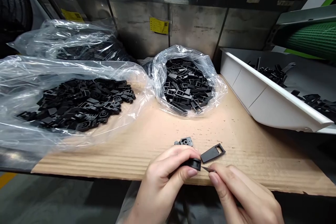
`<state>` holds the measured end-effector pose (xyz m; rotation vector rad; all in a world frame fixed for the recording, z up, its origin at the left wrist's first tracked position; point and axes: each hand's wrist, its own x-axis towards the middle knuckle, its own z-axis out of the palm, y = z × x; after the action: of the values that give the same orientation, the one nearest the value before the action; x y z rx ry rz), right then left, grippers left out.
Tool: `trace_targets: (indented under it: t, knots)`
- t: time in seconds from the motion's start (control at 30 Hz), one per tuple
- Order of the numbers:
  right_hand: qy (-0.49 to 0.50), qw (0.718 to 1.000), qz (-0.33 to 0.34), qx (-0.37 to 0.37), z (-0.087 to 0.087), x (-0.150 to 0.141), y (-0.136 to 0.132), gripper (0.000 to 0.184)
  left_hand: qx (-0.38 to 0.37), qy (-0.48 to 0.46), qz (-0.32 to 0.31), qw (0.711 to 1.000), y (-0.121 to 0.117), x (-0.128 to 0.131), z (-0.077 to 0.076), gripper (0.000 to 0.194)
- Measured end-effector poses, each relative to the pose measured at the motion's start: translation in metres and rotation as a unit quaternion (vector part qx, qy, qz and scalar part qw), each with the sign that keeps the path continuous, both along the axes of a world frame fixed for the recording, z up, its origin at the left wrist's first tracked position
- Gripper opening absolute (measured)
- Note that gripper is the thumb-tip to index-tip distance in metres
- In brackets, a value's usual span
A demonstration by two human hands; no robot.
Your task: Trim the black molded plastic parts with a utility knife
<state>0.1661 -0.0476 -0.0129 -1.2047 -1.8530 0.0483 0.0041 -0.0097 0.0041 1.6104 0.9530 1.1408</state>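
Near the front edge of the cardboard, my left hand (170, 173) is closed around a black plastic part (193, 163), whose open end faces right. My right hand (241, 192) pinches a small pointed blade (208, 169); its tip is at or very near that open end, and I cannot tell if they touch. Just behind my hands lies a flat, tapered black plastic piece (213, 153) with a rectangular opening at its wide end. A small dark grey plastic fitting (186, 141) with a round hole rests to its left. The fingers partly hide the held part.
A clear bag (139, 80) with a heap of black fittings (86, 103) spreads at left, another filled bag (78, 38) behind it. An upright open bag (160, 63) holds tapered pieces. At right stands a white bin (273, 101) with black parts. Cardboard (147, 140) covers the bench.
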Motion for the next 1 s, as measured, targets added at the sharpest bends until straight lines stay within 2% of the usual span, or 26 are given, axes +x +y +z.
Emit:
trace_targets:
  t: [0.17, 0.3, 0.4, 0.67, 0.77, 0.83, 0.9, 0.97, 1.0]
  knots:
    - [-0.021, 1.0, -0.002, -0.012, 0.003, 0.0, 0.004, 0.015, 0.029, -0.013, -0.005, 0.999, 0.001, -0.002, -0.001, 0.025]
    - [-0.003, 0.996, 0.052, -0.072, 0.008, 0.001, 0.006, 0.011, 0.035, -0.027, -0.014, 0.999, 0.001, -0.003, -0.001, 0.03]
    - [0.017, 0.991, 0.06, -0.115, 0.013, 0.0, 0.006, 0.013, 0.043, -0.035, -0.014, 0.998, 0.001, -0.003, -0.001, 0.033]
    - [-0.033, 0.994, 0.065, -0.079, 0.014, 0.005, 0.004, 0.012, 0.053, -0.024, -0.026, 0.998, -0.001, -0.004, -0.003, 0.032]
    - [-0.019, 0.993, 0.069, -0.091, 0.013, 0.004, 0.004, 0.011, 0.051, -0.023, -0.026, 0.998, -0.003, -0.005, -0.003, 0.032]
    - [0.03, 0.987, 0.08, -0.136, 0.015, 0.002, 0.005, 0.013, 0.047, -0.028, -0.029, 0.998, -0.003, -0.004, -0.004, 0.031]
    - [0.087, 0.967, 0.107, -0.214, 0.02, 0.002, 0.006, 0.016, 0.043, -0.029, -0.04, 0.998, -0.001, -0.003, -0.003, 0.028]
    - [0.119, 0.927, 0.15, -0.322, 0.026, 0.006, 0.008, 0.023, 0.045, -0.027, -0.057, 0.997, 0.0, -0.003, -0.002, 0.026]
    - [0.136, 0.898, 0.169, -0.382, 0.03, 0.009, 0.008, 0.025, 0.047, -0.025, -0.064, 0.997, 0.001, -0.003, -0.002, 0.026]
